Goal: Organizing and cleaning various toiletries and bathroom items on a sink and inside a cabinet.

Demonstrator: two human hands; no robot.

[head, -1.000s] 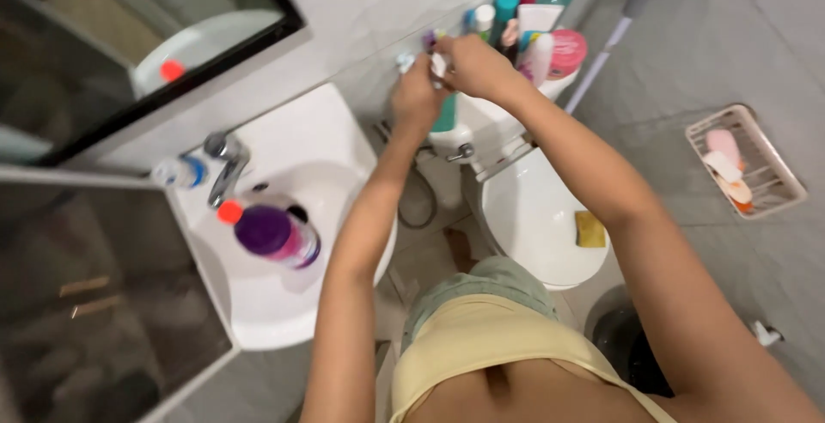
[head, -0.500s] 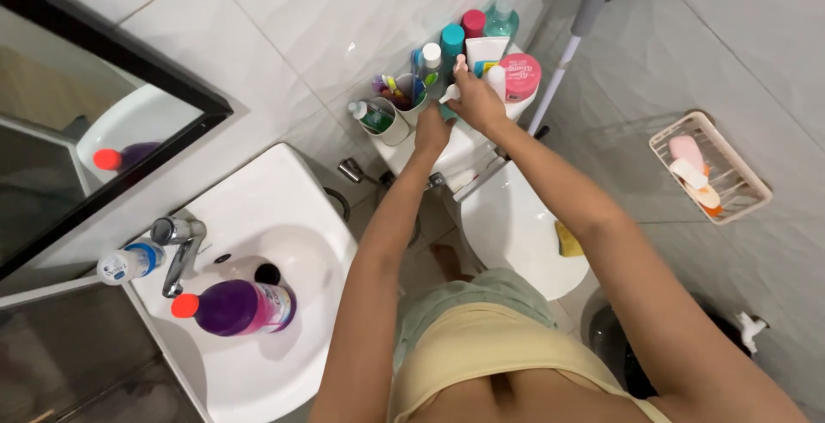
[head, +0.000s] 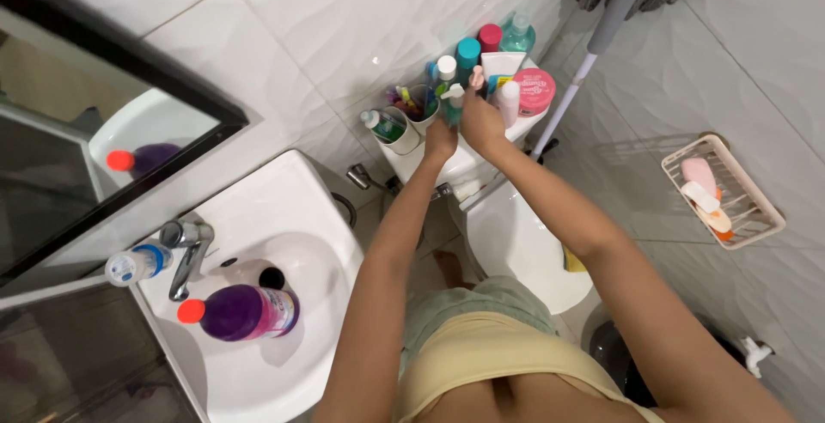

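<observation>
Both hands reach out over the toilet tank (head: 464,165); the left hand (head: 440,141) is curled shut beside a small green-and-white pump bottle (head: 453,105), touching it at its lower part, though whether the fingers truly wrap it cannot be told; the right hand (head: 481,122) is closed at the bottle's other side, with a pale pink thing (head: 476,78) at its fingertips, too small to name.

Close beyond the hands stands a crowd of toiletries: a teal-capped bottle (head: 467,54), a red-capped bottle (head: 490,38), a clear blue-green bottle (head: 517,35), a white tube (head: 501,66), a white-capped bottle (head: 446,68); just right of the right hand, a round pink tub (head: 534,90) and a pale pink bottle (head: 510,102); left of the left hand, a cup of brushes (head: 412,105) and a mug (head: 397,135) holding a green bottle (head: 381,123). A mop handle (head: 574,79) slants past the right forearm; a wire soap rack (head: 724,191) hangs well off to the right.

Far to the left, near the elbow, a purple bottle (head: 242,311) lies in the sink (head: 284,200); a tap (head: 185,251) and a small clear bottle (head: 136,263) sit beside it.

The forearms cover part of the tank lid and toilet bowl (head: 516,243); the mop head is cut off at the top edge; a dark bin (head: 612,354) is mostly hidden under the right arm.
</observation>
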